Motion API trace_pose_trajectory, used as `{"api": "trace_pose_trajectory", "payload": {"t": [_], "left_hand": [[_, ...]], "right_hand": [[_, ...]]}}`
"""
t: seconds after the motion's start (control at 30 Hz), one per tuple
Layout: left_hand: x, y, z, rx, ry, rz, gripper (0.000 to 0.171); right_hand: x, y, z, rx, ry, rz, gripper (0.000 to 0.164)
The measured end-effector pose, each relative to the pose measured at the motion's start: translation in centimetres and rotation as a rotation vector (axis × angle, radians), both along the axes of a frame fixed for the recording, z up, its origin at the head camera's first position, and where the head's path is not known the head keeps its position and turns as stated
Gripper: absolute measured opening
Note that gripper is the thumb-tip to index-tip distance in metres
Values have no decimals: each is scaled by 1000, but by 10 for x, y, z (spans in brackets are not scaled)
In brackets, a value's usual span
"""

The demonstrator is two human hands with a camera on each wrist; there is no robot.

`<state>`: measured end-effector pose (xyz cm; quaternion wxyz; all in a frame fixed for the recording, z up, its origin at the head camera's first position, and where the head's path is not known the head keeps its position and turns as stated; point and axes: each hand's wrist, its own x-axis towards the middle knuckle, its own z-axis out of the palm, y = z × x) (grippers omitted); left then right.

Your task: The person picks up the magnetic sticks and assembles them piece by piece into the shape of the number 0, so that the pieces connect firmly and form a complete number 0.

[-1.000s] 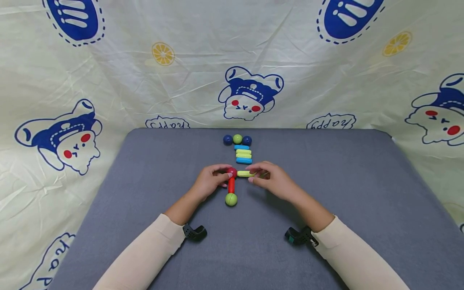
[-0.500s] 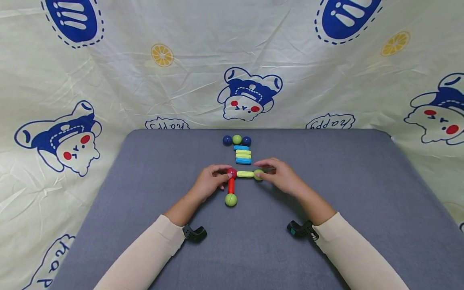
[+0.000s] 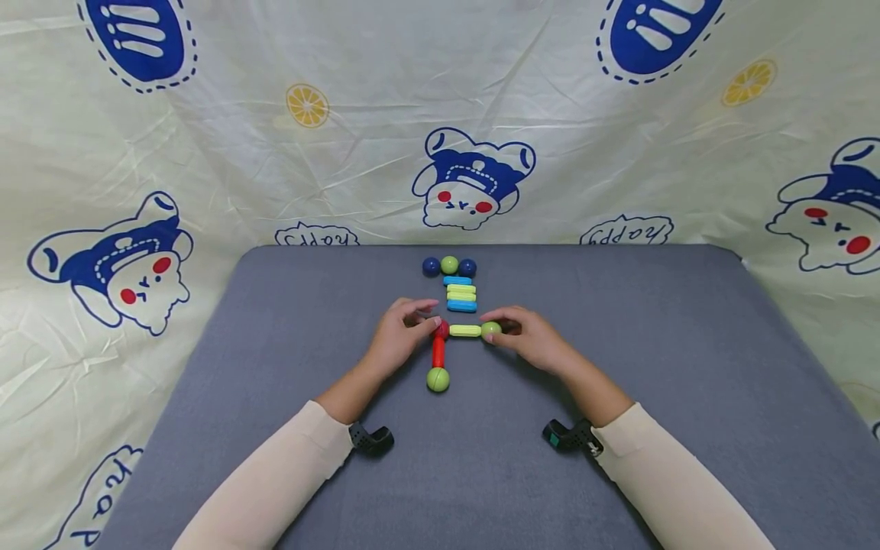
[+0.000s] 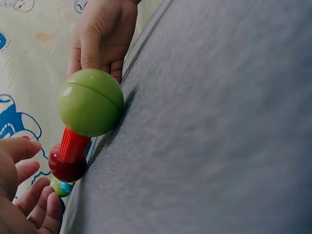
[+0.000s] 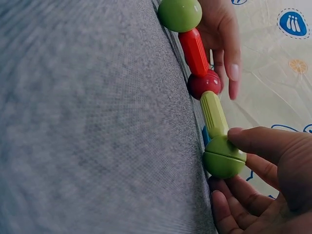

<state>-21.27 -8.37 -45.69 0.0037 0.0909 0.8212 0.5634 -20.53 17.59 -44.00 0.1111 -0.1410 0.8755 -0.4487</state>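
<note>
An L-shaped build of balls and short rods lies on the grey table. Its corner is a red ball (image 3: 443, 330); a red rod (image 3: 438, 353) runs from it toward the near side and ends in a green ball (image 3: 438, 380). Rightward from the corner goes a ribbed yellow-green rod (image 5: 214, 115), tipped by another green ball (image 5: 224, 157). My right hand (image 3: 532, 338) holds that end ball, thumb on its side and fingers curled behind. Beside the red ball, my left hand (image 3: 402, 334) has its fingers spread, and the left wrist view shows a gap between them and the ball.
Farther back, several blue and yellow-green rods (image 3: 461, 293) lie stacked in a column. Behind them sit two dark blue balls (image 3: 431, 266) with a green ball (image 3: 450, 264) between. A printed cloth (image 3: 371, 168) hangs beyond the table's far edge.
My right hand has shifted slightly right, bringing the end green ball into view on the yellow-green rod. My left fingers have loosened from the red ball and lifted away.
</note>
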Motion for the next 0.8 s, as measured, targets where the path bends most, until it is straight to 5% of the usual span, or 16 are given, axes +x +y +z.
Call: {"api": "trace_pose_trajectory", "payload": {"t": [0.5,0.8], "left_hand": [[-36,23,9,-249,-26,-86,28],[-44,32,9,-359,-15,-101,22]], "right_hand": [[-1,3,-3,-16,-3,9,31],[0,4,-5,-34,17,28,32]]}}
